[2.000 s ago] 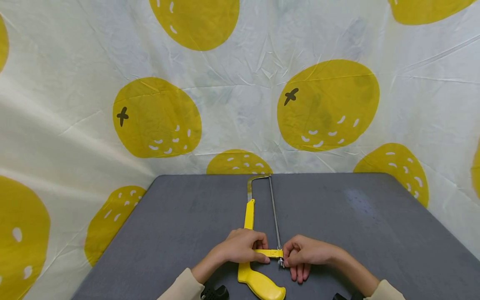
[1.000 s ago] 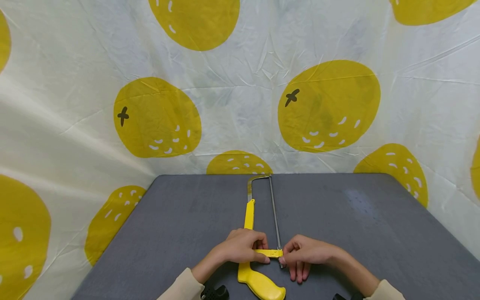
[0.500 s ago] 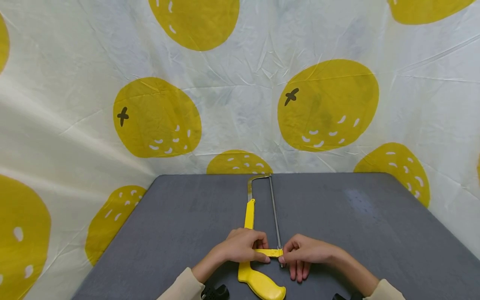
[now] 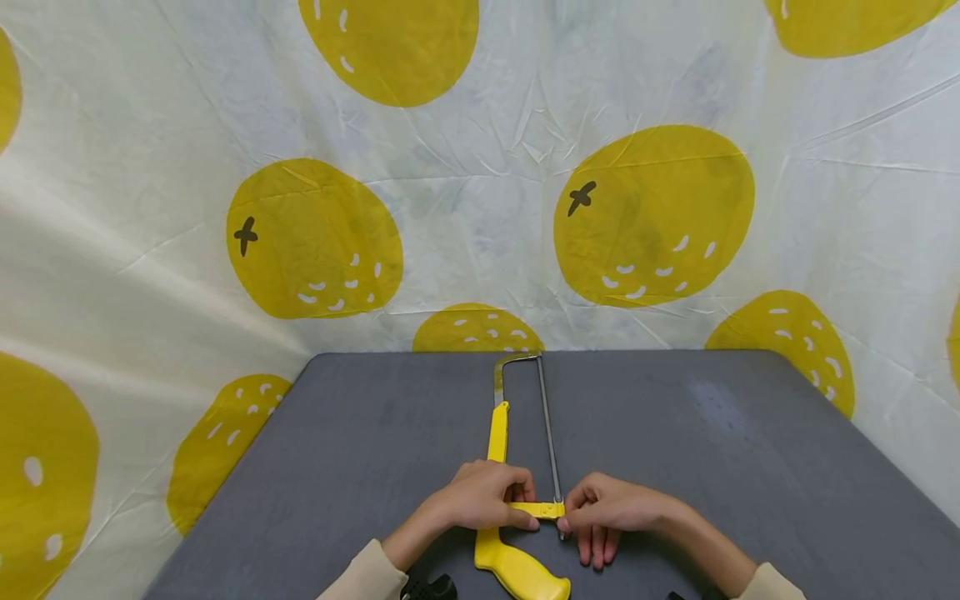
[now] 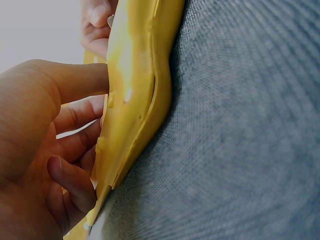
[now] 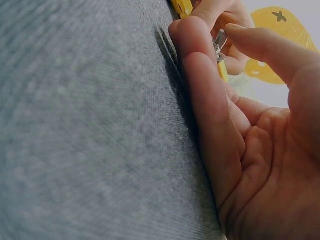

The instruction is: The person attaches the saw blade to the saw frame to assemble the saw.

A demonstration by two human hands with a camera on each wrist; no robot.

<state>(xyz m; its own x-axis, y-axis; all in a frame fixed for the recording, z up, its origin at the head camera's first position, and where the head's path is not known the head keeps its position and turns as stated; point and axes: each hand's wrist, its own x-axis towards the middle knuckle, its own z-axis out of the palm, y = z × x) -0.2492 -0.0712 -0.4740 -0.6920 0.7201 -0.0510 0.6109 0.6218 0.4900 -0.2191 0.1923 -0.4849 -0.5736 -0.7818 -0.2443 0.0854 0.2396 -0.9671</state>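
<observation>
A hacksaw (image 4: 498, 433) with a yellow handle lies on the grey table, its metal front bow pointing away and its thin blade (image 4: 548, 417) on the right side. My left hand (image 4: 486, 493) reaches over the frame and holds the yellow crosspiece (image 4: 542, 509) between thumb and fingers. At the crosspiece's right end, my right hand (image 4: 618, 504) pinches the small metal wing nut (image 6: 220, 41) with thumb and forefinger. Its other fingers rest along the tabletop. In the left wrist view the yellow handle (image 5: 137, 75) hides part of the left fingers.
The grey table (image 4: 360, 433) extends to both sides of the saw. Behind and to the left hangs a white cloth (image 4: 480, 242) printed with yellow fruit. Black wrist devices (image 4: 429, 587) and pale sleeves (image 4: 366, 575) show at the bottom.
My right thumb has shifted left over the wing nut, which now shows less than two seconds ago. The left hand and the hacksaw have kept their places.
</observation>
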